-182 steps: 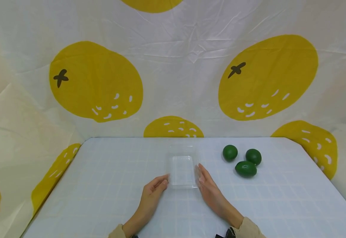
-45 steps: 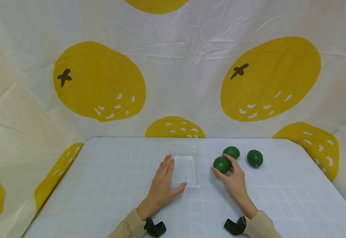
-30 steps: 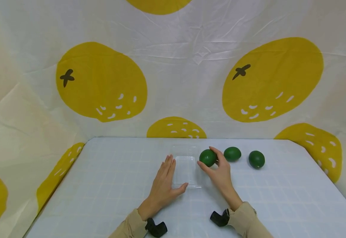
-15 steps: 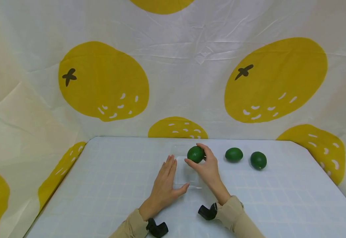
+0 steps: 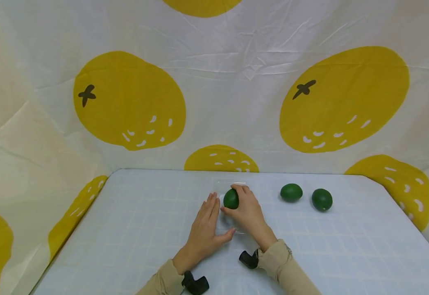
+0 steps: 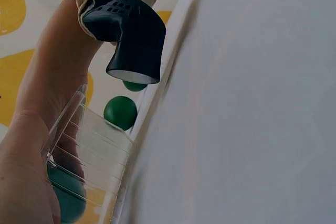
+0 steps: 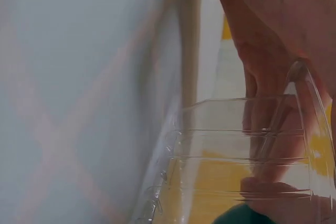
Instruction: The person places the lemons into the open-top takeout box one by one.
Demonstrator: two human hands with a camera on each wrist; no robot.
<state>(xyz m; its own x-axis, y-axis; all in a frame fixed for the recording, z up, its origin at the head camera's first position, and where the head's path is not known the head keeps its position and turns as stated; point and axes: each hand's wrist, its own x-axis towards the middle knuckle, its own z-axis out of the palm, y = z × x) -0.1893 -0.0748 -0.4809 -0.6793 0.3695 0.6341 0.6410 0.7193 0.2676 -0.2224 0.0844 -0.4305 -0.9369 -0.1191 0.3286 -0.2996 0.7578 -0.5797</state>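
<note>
Grip of the right hand [image 5: 249,209]: clamped on a green fruit [image 5: 231,199], thumb at its near side, fingers at the far side.
Left hand [image 5: 203,229]: holding nothing; fingers straight along the left side of the clear box [image 5: 229,221], thumb spread apart by the near edge.
Green fruit: within the outline of the clear box; the left wrist view shows it through the wall. Whether it touches the floor, I cannot tell.
Glossy skin: round and smooth, it could probably squirt from an off-centre pinch, or roll if released high.
Thin walls: the box looks light; knuckles catching the rim might tip or slide it if the left hand braces it weakly.
Crowded fingertips: right thumb and left fingers are just beside each other, so a bump could jog the fruit loose.
Loose fruits: an oval fruit [image 5: 291,192] and a rounder fruit [image 5: 322,200] lie apart on the table [image 5: 133,221]; a tugged cloth might set them rolling.
</note>
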